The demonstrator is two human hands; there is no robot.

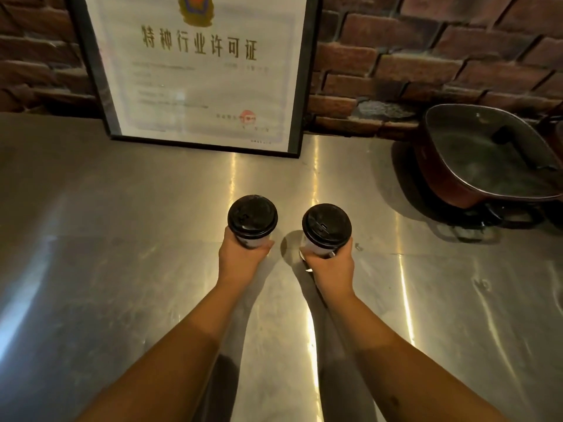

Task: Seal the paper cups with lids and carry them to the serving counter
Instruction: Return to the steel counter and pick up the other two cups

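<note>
Two white paper cups with black lids are side by side over a steel counter (122, 239). My left hand (240, 257) grips the left cup (252, 219) around its body from below the lid. My right hand (330, 264) grips the right cup (327, 227) the same way. Both lids sit flat on the rims. The cup bodies are mostly hidden by the lids and my fingers. I cannot tell whether the cup bottoms touch the counter.
A framed certificate (198, 71) leans against the brick wall (426, 56) behind the cups. A dark red square pan (487, 159) with a glass lid stands at the right on the counter.
</note>
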